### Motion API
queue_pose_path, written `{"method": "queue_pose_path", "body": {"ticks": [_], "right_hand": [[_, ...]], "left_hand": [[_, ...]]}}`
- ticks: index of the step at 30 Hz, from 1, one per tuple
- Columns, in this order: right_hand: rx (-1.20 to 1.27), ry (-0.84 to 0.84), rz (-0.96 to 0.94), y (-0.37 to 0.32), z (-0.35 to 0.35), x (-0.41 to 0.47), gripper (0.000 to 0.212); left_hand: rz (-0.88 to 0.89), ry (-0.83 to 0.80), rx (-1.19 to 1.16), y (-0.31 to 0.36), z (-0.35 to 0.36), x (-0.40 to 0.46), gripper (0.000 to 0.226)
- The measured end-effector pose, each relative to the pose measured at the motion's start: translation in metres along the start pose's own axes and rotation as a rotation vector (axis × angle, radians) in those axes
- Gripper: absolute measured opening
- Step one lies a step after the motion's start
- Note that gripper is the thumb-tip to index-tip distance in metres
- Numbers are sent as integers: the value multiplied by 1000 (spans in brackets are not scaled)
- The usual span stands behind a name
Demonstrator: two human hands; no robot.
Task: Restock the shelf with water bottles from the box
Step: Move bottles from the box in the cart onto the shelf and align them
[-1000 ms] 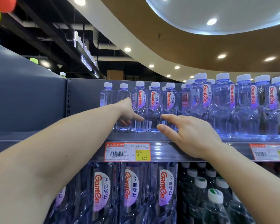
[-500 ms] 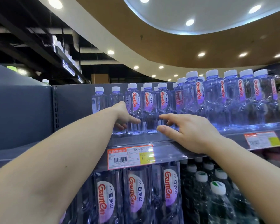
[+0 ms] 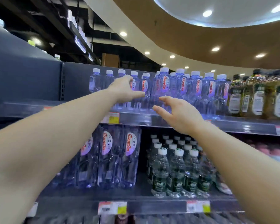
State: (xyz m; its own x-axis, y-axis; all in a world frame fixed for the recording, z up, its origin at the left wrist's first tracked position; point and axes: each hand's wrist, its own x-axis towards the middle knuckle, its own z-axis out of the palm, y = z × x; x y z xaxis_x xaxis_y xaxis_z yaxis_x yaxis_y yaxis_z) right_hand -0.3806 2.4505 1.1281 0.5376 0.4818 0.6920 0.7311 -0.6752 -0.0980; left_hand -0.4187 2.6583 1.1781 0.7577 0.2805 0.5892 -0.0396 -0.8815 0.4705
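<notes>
A row of small clear water bottles (image 3: 195, 89) with white caps and red-lettered labels stands on the upper shelf (image 3: 168, 122). My left hand (image 3: 124, 88) is raised in front of the left end of that row, thumb stretched to the right and fingers loosely curled, holding nothing that I can see. My right hand (image 3: 176, 112) hovers just before the shelf edge, fingers spread and relaxed, a little apart from the bottles. The box is out of sight.
Larger bottles of the same brand (image 3: 107, 156) and dark green-labelled bottles (image 3: 176, 172) fill the lower shelf. Yellowish drink bottles (image 3: 257, 97) stand right of the water row. Left of the row, a stretch of bare shelf meets the grey back panel (image 3: 31, 81). Price tags (image 3: 111, 118) line the shelf edges.
Both hands have drawn back from the bottles on the upper shelf, and the left hand no longer wraps a bottle. The view has pulled back and tilted, showing the lower shelf.
</notes>
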Motion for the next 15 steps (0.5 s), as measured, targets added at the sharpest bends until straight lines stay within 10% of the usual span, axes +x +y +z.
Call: {"method": "queue_pose_path", "body": {"ticks": [15], "right_hand": [[-333, -54, 533, 294, -175, -279, 65]], "left_hand": [[536, -362, -88, 326, 298, -154, 73]]}}
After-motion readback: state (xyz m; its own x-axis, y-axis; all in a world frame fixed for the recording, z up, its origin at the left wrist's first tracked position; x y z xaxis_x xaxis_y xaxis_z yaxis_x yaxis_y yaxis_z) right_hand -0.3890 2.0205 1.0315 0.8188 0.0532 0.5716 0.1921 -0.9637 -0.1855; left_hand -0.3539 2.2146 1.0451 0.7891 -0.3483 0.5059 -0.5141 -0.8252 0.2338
